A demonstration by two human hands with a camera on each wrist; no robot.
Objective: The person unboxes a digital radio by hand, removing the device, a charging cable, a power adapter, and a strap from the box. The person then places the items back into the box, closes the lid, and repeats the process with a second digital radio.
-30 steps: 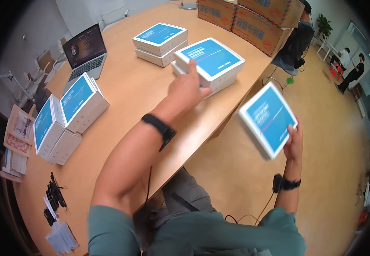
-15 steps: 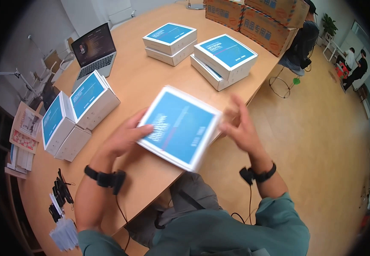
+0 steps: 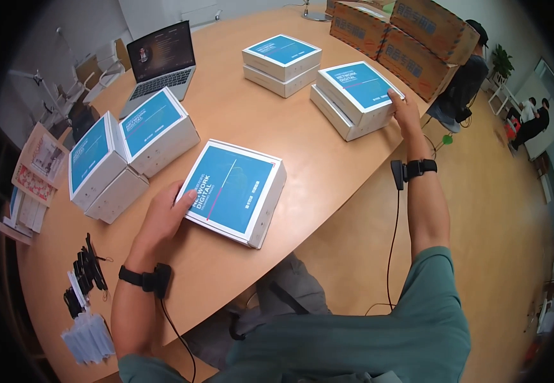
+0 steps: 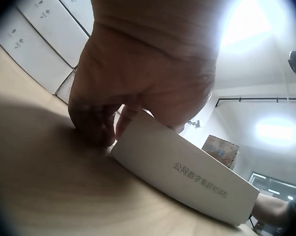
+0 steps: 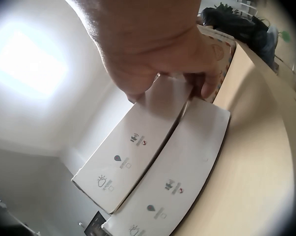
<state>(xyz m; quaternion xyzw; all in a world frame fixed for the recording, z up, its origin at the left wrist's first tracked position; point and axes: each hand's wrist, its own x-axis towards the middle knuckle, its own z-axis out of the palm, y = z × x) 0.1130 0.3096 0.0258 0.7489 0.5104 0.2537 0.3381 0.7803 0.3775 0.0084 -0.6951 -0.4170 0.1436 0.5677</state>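
Note:
A white box with a blue "NETWORK DIGITAL" top (image 3: pixel 232 185) lies near the table's front edge. My left hand (image 3: pixel 170 214) grips its left side, thumb on the blue top. In the left wrist view, fingers (image 4: pixel 101 130) curl at the end of the box's white side (image 4: pixel 182 172), close to the tabletop. Further right, my right hand (image 3: pixel 407 115) holds the right corner of the upper box (image 3: pixel 353 86) in a stack of two. The right wrist view shows that hand (image 5: pixel 157 59) over the end of the upper box, with the lower box (image 5: pixel 187 152) sitting offset beneath.
Another two-box stack (image 3: pixel 281 60) stands behind, and several boxes (image 3: pixel 124 147) lean together at left. A laptop (image 3: pixel 161 64) is open at the back left. Brown cartons (image 3: pixel 411 48) are piled at the far right. Black devices (image 3: pixel 87 268) and plastic sleeves (image 3: pixel 89 338) lie at front left.
A box carried by my right hand passed to my left hand, which set it on the table. My right hand then moved to the right stack and took hold of its upper box.

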